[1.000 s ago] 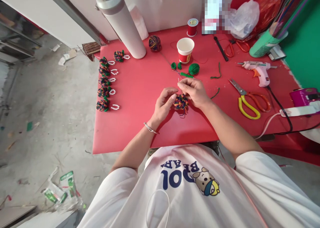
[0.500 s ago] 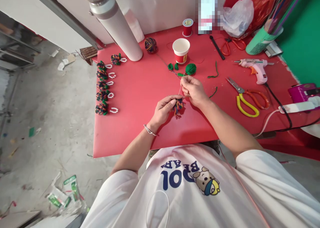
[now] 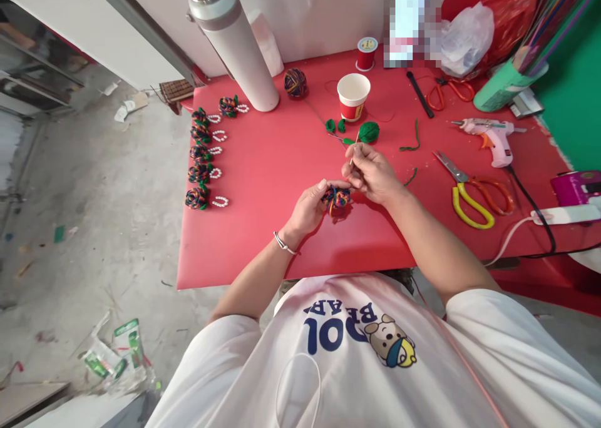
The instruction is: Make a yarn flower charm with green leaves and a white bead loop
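Observation:
My left hand [image 3: 304,214] is closed on a small multicolored yarn piece [image 3: 337,198], pinched between thumb and fingers low over the red table. Beside it, my right hand [image 3: 375,174] grips a thin, pale needle [image 3: 357,139] that points up and away; its fingertips come close to the yarn piece. Whether a thread joins the two is too fine to make out. Just beyond my right hand lie a green yarn ball [image 3: 369,132], small green crocheted pieces [image 3: 330,126] and a green-handled crochet hook [image 3: 348,141].
Finished yarn pieces with white bead loops [image 3: 197,197] line the table's left edge. A paper cup [image 3: 354,96], thread spool [image 3: 367,54], multicolored yarn ball [image 3: 295,83] and grey-white post [image 3: 251,59] stand behind. Scissors [image 3: 462,193] and a pink glue gun [image 3: 498,141] lie right.
The yarn piece has turned in my left hand, showing more of its round body. My right hand has tilted the needle tip upward. The whole view has shifted slightly.

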`<state>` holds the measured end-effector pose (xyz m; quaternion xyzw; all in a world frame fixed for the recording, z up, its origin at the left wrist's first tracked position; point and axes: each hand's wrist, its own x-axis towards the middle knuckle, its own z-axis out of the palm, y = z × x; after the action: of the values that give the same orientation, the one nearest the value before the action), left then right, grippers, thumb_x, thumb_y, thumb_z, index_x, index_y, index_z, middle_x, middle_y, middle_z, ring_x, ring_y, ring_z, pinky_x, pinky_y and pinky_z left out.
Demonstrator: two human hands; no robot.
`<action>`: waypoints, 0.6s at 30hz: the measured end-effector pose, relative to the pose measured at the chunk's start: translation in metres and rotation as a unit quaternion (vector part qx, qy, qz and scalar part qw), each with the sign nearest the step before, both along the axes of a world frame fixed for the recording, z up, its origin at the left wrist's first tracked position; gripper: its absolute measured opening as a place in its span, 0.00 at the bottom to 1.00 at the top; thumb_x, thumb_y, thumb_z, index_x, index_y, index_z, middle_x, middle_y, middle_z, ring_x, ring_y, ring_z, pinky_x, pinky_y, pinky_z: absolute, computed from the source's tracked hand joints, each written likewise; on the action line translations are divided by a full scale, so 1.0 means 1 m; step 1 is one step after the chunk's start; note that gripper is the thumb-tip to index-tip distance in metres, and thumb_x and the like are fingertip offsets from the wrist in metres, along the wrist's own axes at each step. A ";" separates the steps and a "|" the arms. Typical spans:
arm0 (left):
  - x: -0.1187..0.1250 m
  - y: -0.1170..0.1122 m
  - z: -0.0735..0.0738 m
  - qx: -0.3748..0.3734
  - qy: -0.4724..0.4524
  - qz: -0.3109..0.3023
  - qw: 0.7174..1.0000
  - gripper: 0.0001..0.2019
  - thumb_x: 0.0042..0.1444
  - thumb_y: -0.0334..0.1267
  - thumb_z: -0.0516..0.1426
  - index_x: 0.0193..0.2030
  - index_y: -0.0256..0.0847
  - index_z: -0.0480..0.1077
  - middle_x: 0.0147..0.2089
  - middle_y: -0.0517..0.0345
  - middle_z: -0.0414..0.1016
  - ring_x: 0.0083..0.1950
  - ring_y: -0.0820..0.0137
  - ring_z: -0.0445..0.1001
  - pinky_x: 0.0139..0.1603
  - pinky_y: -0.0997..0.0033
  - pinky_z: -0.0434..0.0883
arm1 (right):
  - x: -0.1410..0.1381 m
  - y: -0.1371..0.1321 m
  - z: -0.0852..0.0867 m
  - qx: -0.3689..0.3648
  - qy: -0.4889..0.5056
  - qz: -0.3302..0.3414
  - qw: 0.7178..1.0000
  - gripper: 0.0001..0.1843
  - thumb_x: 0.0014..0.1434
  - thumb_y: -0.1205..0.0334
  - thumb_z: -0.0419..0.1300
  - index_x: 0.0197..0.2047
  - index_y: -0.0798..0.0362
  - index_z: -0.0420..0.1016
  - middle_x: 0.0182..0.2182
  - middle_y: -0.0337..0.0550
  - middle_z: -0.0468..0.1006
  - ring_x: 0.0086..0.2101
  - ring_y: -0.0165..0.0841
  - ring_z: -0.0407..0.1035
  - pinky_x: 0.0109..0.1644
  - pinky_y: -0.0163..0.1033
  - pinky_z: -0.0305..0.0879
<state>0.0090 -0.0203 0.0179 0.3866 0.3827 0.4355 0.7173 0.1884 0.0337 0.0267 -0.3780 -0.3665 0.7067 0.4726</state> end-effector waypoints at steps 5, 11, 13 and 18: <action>-0.003 -0.001 0.005 0.012 -0.036 -0.061 0.997 0.23 0.56 0.54 0.66 0.48 0.36 0.83 0.50 0.41 0.87 0.51 0.52 0.86 0.55 0.54 0.81 | 0.009 0.006 -0.003 -0.002 0.008 -0.023 1.000 0.29 0.61 0.31 0.71 0.43 0.45 0.66 0.19 0.21 0.65 0.15 0.21 0.53 0.17 0.29 0.43; -0.004 0.000 -0.005 0.001 -0.035 -0.068 0.997 0.17 0.49 0.43 0.70 0.44 0.36 0.84 0.42 0.45 0.87 0.41 0.60 0.85 0.48 0.60 0.80 | 0.001 0.001 -0.002 0.021 0.005 0.013 1.000 0.29 0.58 0.34 0.75 0.44 0.48 0.73 0.20 0.24 0.68 0.16 0.21 0.54 0.18 0.30 0.44; -0.004 0.000 -0.007 0.010 -0.020 -0.058 0.998 0.17 0.48 0.44 0.72 0.43 0.38 0.84 0.40 0.47 0.86 0.40 0.61 0.84 0.46 0.61 0.80 | -0.001 -0.002 -0.001 0.017 0.004 0.020 1.000 0.29 0.56 0.36 0.77 0.44 0.49 0.75 0.22 0.26 0.71 0.17 0.21 0.55 0.18 0.30 0.45; -0.001 0.001 -0.004 0.019 0.007 -0.035 0.999 0.27 0.51 0.65 0.72 0.35 0.40 0.82 0.36 0.49 0.84 0.37 0.63 0.84 0.42 0.62 0.81 | -0.001 -0.004 0.002 0.016 0.011 0.036 0.999 0.29 0.53 0.39 0.80 0.43 0.51 0.78 0.24 0.29 0.72 0.18 0.21 0.58 0.18 0.29 0.46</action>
<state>0.0081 -0.0195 0.0139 0.4160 0.3654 0.4150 0.7219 0.1877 0.0295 0.0283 -0.3487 -0.3860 0.7216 0.4568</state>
